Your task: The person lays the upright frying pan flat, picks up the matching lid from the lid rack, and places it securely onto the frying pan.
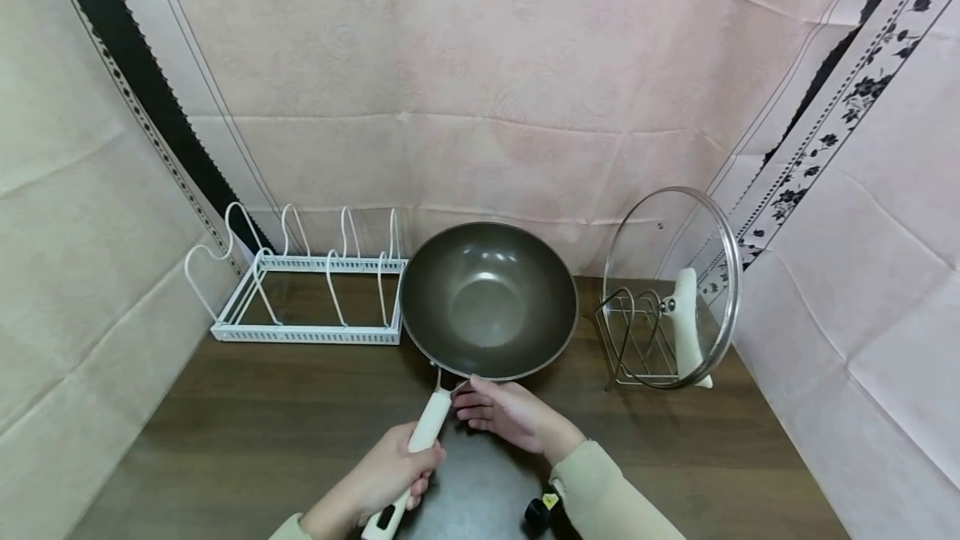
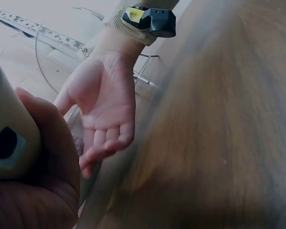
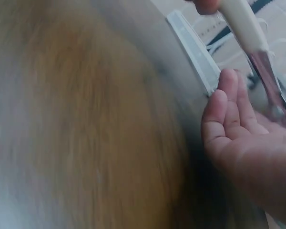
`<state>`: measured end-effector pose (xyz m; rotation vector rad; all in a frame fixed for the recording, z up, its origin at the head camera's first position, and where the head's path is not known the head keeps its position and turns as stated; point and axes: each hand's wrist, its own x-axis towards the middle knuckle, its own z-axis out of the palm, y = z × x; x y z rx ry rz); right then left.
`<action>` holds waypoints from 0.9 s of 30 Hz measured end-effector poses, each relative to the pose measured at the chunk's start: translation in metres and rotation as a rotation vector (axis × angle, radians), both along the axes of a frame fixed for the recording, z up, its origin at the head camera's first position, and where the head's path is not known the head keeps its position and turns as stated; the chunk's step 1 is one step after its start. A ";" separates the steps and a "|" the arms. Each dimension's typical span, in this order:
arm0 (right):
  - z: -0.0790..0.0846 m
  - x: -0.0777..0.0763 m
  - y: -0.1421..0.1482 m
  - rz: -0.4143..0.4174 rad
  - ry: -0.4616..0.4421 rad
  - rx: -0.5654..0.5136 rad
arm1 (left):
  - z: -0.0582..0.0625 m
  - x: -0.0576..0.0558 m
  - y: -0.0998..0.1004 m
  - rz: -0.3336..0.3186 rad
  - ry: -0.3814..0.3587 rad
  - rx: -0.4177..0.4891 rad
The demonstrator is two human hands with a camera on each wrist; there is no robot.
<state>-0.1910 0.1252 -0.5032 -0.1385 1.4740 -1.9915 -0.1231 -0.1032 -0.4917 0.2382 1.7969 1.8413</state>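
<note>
A dark, deep frying pan (image 1: pixel 489 298) with a cream handle (image 1: pixel 430 422) is at the middle of the head view, its inside facing up towards me. My left hand (image 1: pixel 396 470) grips the handle, fingers and thumb wrapped round it. Close to the near rim, by the handle's joint, is my right hand (image 1: pixel 513 417), palm turned up and fingers loosely extended. Its thumb appears to be at the rim; whether it touches cannot be told. In the left wrist view the right palm (image 2: pixel 107 90) shows with nothing in it.
A white dish rack (image 1: pixel 307 335) stands on the wooden table (image 1: pixel 247 423) left of the pan. At right, a wire lid rack (image 1: pixel 626 340) holds a glass lid (image 1: pixel 731 273) upright, with a cream knob (image 1: pixel 685 319). Pale cloth walls (image 1: pixel 465 65) surround the table.
</note>
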 end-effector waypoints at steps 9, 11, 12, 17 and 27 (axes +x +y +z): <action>0.000 -0.009 0.033 -0.200 -0.072 -0.087 | -0.003 0.000 -0.008 0.009 0.011 -0.010; 0.002 -0.013 0.040 -0.249 -0.091 -0.143 | -0.004 0.001 -0.010 0.008 0.011 -0.006; 0.002 -0.015 0.044 -0.269 -0.100 -0.169 | -0.004 0.001 -0.011 0.007 0.011 -0.003; 0.008 -0.026 0.058 -0.340 -0.115 -0.229 | -0.006 0.000 -0.014 -0.009 0.025 0.004; 0.013 -0.044 0.086 -0.471 -0.121 -0.224 | -0.010 0.000 -0.024 -0.076 0.082 -0.022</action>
